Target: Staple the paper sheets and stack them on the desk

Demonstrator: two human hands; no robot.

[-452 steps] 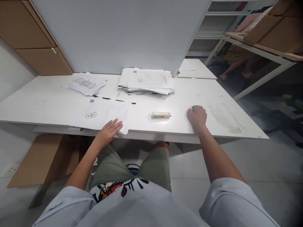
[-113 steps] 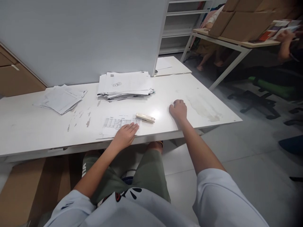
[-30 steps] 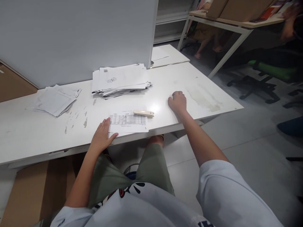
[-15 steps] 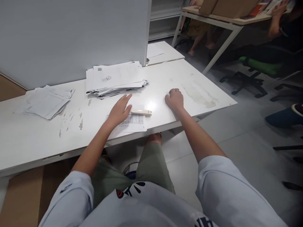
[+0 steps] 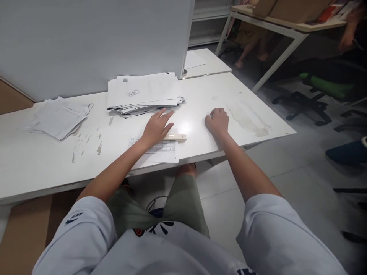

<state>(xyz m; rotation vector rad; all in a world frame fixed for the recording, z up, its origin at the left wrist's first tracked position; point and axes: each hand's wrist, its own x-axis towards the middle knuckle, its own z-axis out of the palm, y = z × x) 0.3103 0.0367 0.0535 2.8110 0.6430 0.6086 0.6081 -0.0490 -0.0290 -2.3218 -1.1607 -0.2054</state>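
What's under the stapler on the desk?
A printed sheet lies under the stapler, whose right end reaches past the sheet's edge, over the desk. The left hand hides the stapler's other end, and whatever print the stapler covers can't be seen.

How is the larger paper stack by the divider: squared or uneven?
Uneven: the larger paper stack has edges jutting unequally along its front.

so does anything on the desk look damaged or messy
Yes: the white desk has a discoloured patch right of the right hand and ragged marks near the loose paper pile; staining or wear, I can't tell. That pile lies askew, its sheets fanned.
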